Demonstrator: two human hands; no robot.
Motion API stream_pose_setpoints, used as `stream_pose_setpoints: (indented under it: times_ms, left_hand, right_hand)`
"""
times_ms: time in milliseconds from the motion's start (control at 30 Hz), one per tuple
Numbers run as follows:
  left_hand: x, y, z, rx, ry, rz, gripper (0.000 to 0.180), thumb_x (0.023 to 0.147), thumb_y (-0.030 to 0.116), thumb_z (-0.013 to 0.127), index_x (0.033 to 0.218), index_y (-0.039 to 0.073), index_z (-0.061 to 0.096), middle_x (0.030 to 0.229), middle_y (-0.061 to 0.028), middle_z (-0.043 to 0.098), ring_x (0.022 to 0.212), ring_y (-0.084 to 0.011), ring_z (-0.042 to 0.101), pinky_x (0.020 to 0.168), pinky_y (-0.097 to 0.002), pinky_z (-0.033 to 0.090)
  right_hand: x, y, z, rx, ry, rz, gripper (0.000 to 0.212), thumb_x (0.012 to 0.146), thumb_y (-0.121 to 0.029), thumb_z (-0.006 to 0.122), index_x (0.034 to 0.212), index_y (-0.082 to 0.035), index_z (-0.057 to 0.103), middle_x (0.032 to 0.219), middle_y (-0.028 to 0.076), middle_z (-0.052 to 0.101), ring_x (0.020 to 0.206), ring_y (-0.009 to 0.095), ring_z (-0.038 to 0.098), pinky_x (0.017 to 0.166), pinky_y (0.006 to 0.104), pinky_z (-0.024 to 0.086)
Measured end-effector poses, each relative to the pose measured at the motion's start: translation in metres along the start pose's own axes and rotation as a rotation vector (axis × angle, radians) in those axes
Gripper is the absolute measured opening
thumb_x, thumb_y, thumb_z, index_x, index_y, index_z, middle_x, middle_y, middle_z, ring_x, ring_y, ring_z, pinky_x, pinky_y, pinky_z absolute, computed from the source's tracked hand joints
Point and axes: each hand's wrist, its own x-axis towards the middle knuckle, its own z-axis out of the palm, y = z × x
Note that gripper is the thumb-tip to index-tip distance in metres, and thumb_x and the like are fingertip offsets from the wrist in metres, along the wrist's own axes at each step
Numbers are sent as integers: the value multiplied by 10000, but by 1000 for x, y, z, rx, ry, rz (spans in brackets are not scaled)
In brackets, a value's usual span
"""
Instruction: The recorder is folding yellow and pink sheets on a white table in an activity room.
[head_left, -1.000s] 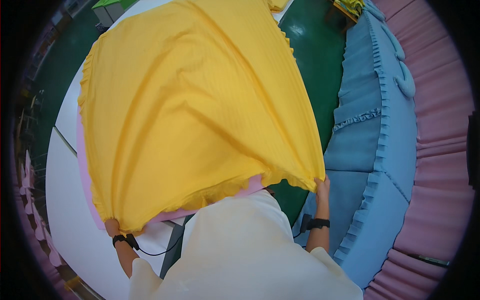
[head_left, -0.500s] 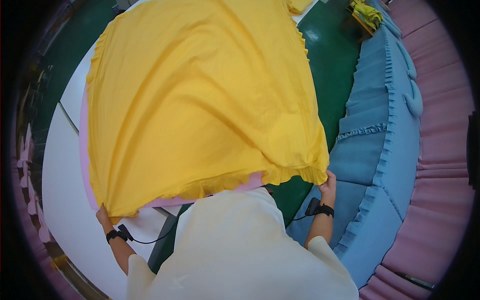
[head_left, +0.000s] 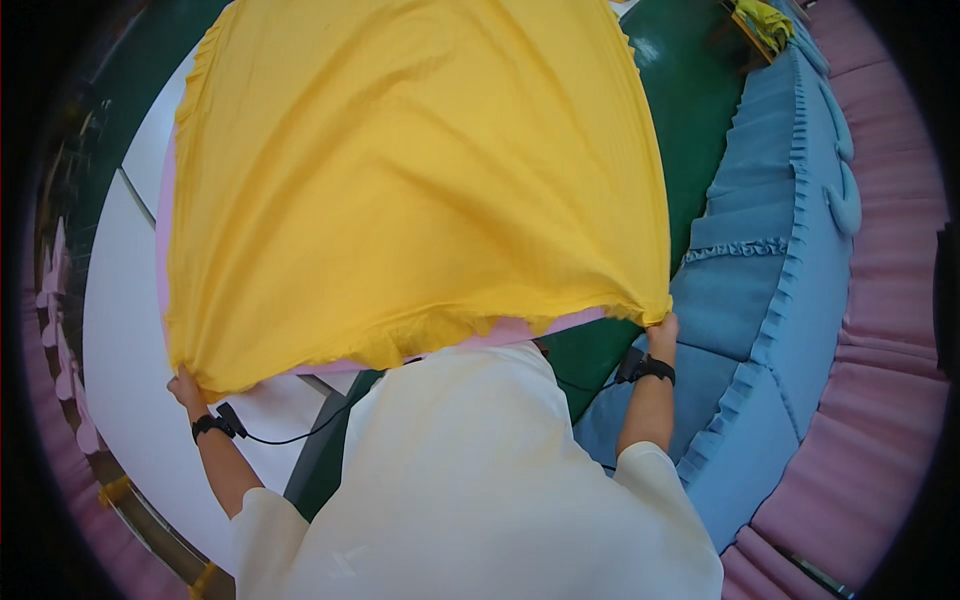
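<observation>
A large yellow ruffled cloth [head_left: 420, 190] is spread over a pink layer [head_left: 580, 320] on a white table [head_left: 125, 320]. At the cloth's near left corner my left hand [head_left: 186, 390] is closed on the ruffled edge. My right hand [head_left: 662, 332] grips the near right corner, out past the table beside the blue sofa. Between the hands the near edge sags toward my white shirt, and folds run up through the cloth. Both wrists carry black bands with a small device and cable. The fingertips are partly hidden by the fabric.
To the right stands a blue ruffled sofa [head_left: 740, 300], with pink pleated fabric [head_left: 890, 300] behind it. Green floor [head_left: 690, 130] shows between table and sofa. A yellow-green cloth [head_left: 765, 25] lies at the far right. Pink shapes [head_left: 65, 350] line the left side.
Both hands have moved outward and slightly away from me with the cloth's corners. The near edge is drawn wider and tauter, and the bunching near the right corner has smoothed out.
</observation>
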Motion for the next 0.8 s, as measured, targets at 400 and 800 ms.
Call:
stream_pose_setpoints:
  times_ms: [400,800]
  left_hand:
    - [-326,218,-12,-120,-1006,1032,481,642,137,721,1076,39,538,1095,-154,522,1031,-309,491,894,-373,389]
    - [-326,194,-23,-117,-1229,1061,98,644,31,525,740,24,541,702,-128,521,731,-304,502,682,-368,388]
  right_hand:
    - [-53,-133,43,690,-255,803,565,702,-593,640,823,-51,540,745,82,567,640,188,551,668,310,447]
    - [-83,-133,91,1511,-224,662,362,728,-18,525,1089,-14,503,1088,125,565,1010,294,541,860,449,456]
